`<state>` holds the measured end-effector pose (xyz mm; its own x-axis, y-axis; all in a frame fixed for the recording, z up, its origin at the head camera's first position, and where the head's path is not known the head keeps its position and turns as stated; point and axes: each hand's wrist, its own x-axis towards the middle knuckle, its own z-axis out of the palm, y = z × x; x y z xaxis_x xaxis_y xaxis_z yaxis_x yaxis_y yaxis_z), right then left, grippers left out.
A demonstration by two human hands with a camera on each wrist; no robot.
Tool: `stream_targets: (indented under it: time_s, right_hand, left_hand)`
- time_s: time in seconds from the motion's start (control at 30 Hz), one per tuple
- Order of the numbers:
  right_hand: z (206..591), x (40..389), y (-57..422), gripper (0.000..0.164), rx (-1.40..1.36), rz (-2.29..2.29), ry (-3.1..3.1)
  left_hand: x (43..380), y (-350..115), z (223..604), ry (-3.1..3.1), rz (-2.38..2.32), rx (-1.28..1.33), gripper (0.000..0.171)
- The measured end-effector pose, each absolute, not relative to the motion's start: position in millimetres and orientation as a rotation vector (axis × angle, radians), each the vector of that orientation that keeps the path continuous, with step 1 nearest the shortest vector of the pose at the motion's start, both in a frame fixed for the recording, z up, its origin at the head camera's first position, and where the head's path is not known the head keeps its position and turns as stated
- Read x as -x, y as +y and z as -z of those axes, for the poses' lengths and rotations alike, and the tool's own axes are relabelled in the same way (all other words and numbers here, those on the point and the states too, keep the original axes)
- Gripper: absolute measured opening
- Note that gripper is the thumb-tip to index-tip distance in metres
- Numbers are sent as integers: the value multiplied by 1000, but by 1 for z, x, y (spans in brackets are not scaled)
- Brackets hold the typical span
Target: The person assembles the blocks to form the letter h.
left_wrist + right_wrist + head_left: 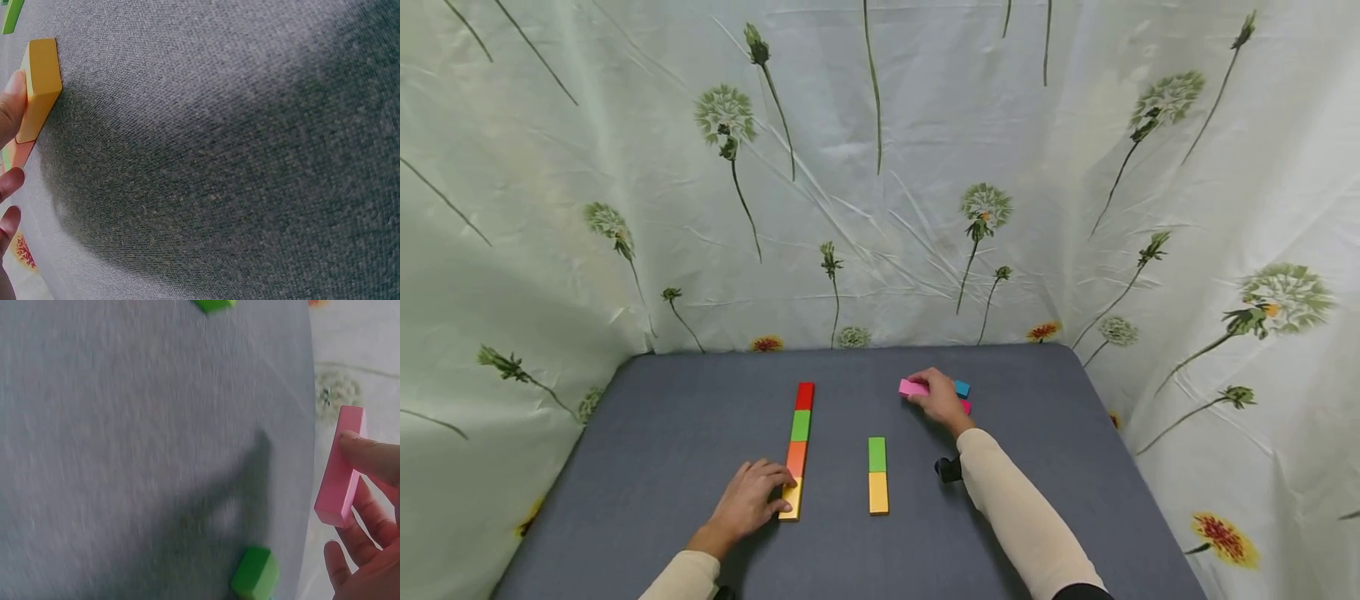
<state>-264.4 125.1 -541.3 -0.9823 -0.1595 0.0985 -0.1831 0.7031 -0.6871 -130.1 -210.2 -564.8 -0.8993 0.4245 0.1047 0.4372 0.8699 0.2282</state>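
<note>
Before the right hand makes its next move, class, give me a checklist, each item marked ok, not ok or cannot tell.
1. Pink block pinched by the right hand: ok.
2. Left hand touching the yellow block at the near end of the long row: ok.
3. Long row joined end to end, red, green, orange, yellow: ok.
4. Short row matching it in block count: not ok, two against four.
5. Number of loose blocks by the right hand: cannot tell, partly hidden.

The pink block (912,388), a slim oblong, is pinched and raised at two o'clock from the leftmost yellow block (796,502), which lies flat, abutting the flat orange block (796,457) at its twelve o'clock end.
</note>
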Motion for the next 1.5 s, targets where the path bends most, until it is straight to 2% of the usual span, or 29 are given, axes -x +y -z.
stream_targets:
  time_s: [0.23,0.57,1.03,1.5]
  right_hand:
    - [545,256,98,26,-321,-1238,-2907]
    - [541,254,64,28,-531,-1214,-2963]
    - [546,252,29,26,-685,-1155,-2992]
    - [554,246,-7,24,-728,-1150,-3078]
  left_hand:
    - [130,-214,566,-2991,370,691,31]
    - [129,-217,566,-2966,391,698,30]
    - [131,-211,566,-3000,399,680,31]
    - [132,-212,565,-2990,415,710,29]
